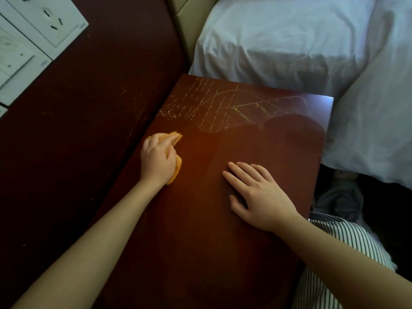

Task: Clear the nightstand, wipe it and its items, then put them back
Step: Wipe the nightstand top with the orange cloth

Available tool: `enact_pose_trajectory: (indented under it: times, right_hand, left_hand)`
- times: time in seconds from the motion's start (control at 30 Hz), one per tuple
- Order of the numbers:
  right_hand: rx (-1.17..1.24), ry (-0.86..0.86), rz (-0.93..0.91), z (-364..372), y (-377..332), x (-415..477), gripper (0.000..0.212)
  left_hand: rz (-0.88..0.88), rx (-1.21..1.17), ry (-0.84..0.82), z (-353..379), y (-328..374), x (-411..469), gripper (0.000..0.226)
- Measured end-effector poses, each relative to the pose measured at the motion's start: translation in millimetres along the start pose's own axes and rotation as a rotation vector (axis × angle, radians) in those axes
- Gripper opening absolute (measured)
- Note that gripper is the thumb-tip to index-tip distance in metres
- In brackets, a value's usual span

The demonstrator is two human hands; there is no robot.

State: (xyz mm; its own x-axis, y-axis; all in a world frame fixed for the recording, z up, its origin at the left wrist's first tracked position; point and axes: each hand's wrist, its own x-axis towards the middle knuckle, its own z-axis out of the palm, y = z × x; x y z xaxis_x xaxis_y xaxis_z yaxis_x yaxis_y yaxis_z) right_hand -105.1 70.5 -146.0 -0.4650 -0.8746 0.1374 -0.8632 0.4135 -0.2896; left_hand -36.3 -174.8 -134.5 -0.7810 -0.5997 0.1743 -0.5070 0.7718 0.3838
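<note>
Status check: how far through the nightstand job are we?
Done: the dark red wooden nightstand top holds no items. In hand: the left hand grips the orange cloth, wiping near the left edge; the right hand rests flat. Left: the far streaked part, plus wiping and returning items, none in view.

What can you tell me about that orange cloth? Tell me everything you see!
The orange cloth is small, soft-looking and bunched up, not spread flat. It lies on top of the dark reddish-brown nightstand, near its left edge. The left hand covers most of it with fingers curled over it, so only two bits peek out: one past the fingertips, one beside the thumb and wrist. Nothing else touches it.
</note>
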Motion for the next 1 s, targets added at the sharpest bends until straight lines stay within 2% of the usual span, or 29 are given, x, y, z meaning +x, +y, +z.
enact_pose_trajectory:
  times: [0.13,0.23,0.33,0.5,0.57,0.63,0.77,0.83,0.9,1.0]
  right_hand:
    - [-0.005,0.005,-0.001,0,0,0,0.053]
    - [-0.002,-0.002,0.003,0,0,0,0.053]
    - [0.003,0.002,0.006,0,0,0,0.053]
    - [0.002,0.014,-0.015,-2,0,1,0.053]
    - [0.01,0.021,-0.015,-1,0,0,0.053]
    - [0.008,0.022,-0.011,0,0,0,0.053]
    - [-0.002,0.007,-0.004,0,0,0,0.053]
    - [-0.004,0.001,0.003,0,0,0,0.053]
    - [0.004,-0.001,0.002,-1,0,0,0.053]
    - [0.013,-0.01,-0.003,-2,-1,0,0.053]
  left_hand:
    - [-0.277,0.062,0.1,11,14,31,0.038]
    - [-0.291,0.074,0.105,21,31,42,0.038]
    - [-0.122,0.027,0.027,26,40,34,0.038]
    - [0.283,-0.072,-0.163,6,15,0,0.041]
    - [0.339,-0.079,-0.228,-5,-1,-4,0.041]
    - [0.244,-0.056,-0.162,-8,-11,1,0.042]
    - [-0.139,0.06,0.036,9,13,23,0.039]
    - [-0.224,0.07,0.07,20,31,30,0.039]
    - [-0.189,0.042,0.058,27,45,30,0.039]
    - [0.015,0.0,-0.015,27,55,10,0.038]
